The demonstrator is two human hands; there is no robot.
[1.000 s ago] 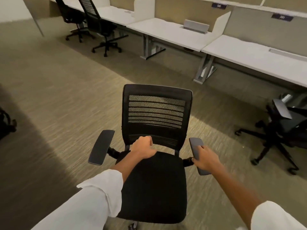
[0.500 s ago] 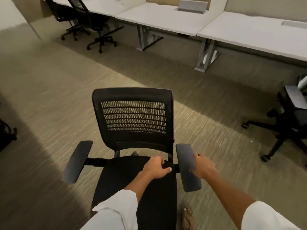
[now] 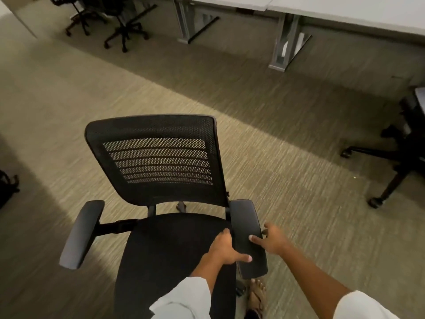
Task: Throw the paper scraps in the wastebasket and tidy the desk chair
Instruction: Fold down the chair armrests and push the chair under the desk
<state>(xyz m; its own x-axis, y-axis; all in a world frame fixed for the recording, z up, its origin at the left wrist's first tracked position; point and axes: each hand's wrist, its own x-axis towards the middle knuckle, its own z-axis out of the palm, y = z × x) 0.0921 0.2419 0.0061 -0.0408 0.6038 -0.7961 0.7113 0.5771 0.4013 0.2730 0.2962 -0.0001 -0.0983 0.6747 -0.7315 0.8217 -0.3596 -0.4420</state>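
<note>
Clearly, the desk chair (image 3: 158,203) is being handled on carpet, well apart from the surface (image 3: 345,10) far ahead of the fingers. Judged bulky yet free-rolling on castors, with stiff frame and yielding mesh, it is best taken by the right armrest (image 3: 249,238). That armrest is being gripped by the left hand (image 3: 224,248), fingers curled under its inner edge, while the right hand (image 3: 270,240) is being pressed against its outer side, fingers apart.

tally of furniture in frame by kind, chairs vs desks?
Black office chairs: 4, the black mesh-back desk chair both hands rest on, two at top left, one at right edge.
White desks: 2.
Total: 6
</note>
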